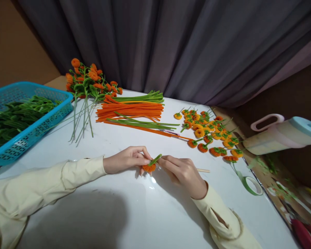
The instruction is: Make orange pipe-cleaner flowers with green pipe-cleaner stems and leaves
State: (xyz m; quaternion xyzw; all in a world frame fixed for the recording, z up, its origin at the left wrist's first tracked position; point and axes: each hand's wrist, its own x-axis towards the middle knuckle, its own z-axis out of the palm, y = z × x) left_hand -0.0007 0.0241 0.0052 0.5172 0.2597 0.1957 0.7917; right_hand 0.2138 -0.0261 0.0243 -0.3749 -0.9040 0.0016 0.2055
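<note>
My left hand [129, 160] pinches a small orange pipe-cleaner flower [149, 168] between thumb and fingers, above the front of the white table. A short green pipe-cleaner stem [155, 159] slants up from the flower to the right. Close against that stem, my right hand [180, 169] is closed around a thin wooden stick [203, 170], whose far end sticks out to the right behind the knuckles. Its other end is mostly hidden by my fingers, so whether it touches the flower is unclear.
Orange pipe cleaners [131, 111] and green ones [145, 98] lie beyond my hands. Finished flower heads [199, 132] spread to the right, near green tape [252, 186] and a tilted-looking pitcher [282, 135]. A blue basket [31, 133] of leaves and a flower bunch [86, 81] stand left.
</note>
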